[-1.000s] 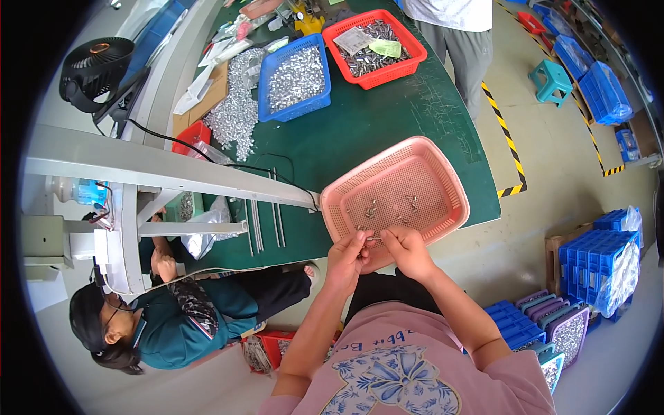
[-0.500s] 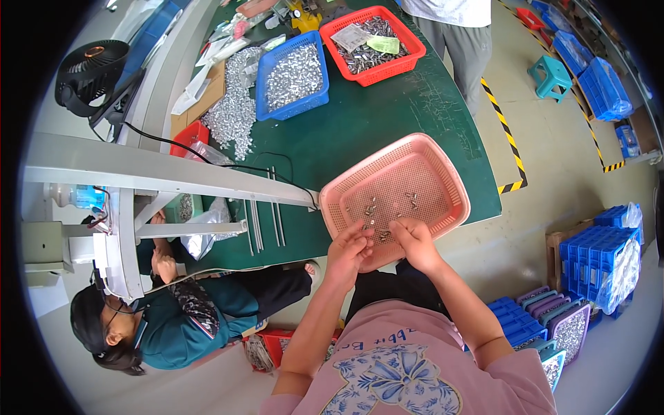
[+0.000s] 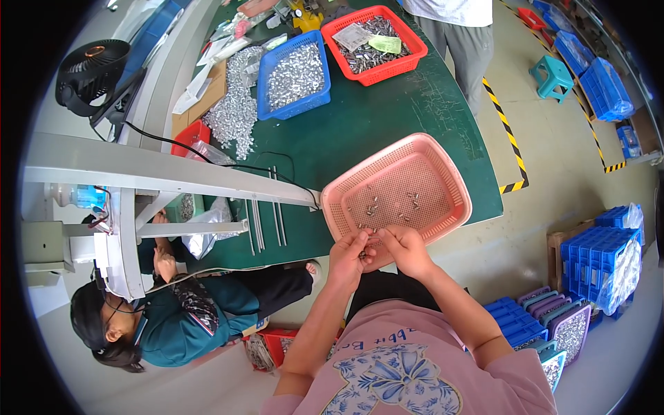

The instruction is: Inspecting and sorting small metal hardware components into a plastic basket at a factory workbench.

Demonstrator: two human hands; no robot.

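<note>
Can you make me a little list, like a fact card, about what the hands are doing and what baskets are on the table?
left hand: at the near rim of the pink basket, fingers pinched on small metal parts
right hand: beside the left one, fingertips meeting it over the same rim
pink basket: tilted at the edge of the green table, a few small metal parts scattered inside
blue basket: farther back, full of silvery parts
red basket: behind it, darker parts and papers
nearby: a seated person in green, lower left

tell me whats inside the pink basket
A scatter of small metal parts lies on the pink basket floor. The left hand and right hand cover its near rim.
</note>
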